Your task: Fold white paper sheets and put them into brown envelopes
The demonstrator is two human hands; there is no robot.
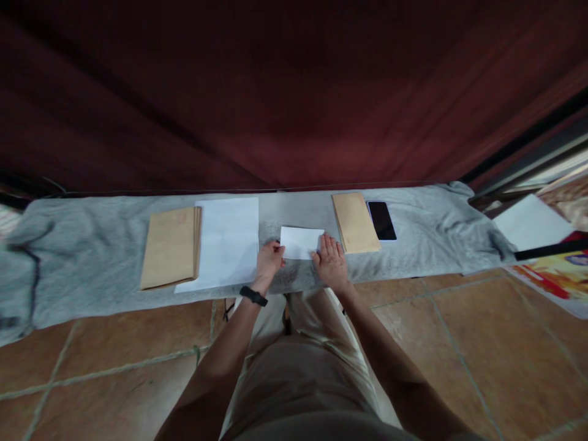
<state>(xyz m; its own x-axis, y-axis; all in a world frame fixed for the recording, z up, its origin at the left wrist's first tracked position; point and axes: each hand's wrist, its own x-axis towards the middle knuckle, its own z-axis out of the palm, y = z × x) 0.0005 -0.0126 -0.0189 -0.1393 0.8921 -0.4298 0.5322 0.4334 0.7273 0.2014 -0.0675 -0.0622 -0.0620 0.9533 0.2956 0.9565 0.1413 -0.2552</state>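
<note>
A small folded white sheet of paper point(302, 242) lies on the grey cloth in front of me. My left hand point(270, 260), with a black band on the wrist, pinches the paper's left edge between thumb and curled fingers. Flat beside the right end, my right hand point(331, 260) has its fingers stretched forward, the fingertips and thumb at the paper's edge. Just right of that hand lie brown envelopes point(356, 223). Left of my left hand is a large white paper sheet point(229, 239), partly under a stack of brown envelopes point(169, 248).
A dark-screened phone point(382, 220) lies beside the right-hand envelopes. The grey cloth point(432, 233) covers a long narrow surface, with a dark red curtain-like backdrop point(294, 122) behind it. At the far right are a white sheet point(533, 225) and a colourful printed package point(558, 275). Tiled floor point(427, 324) shows below.
</note>
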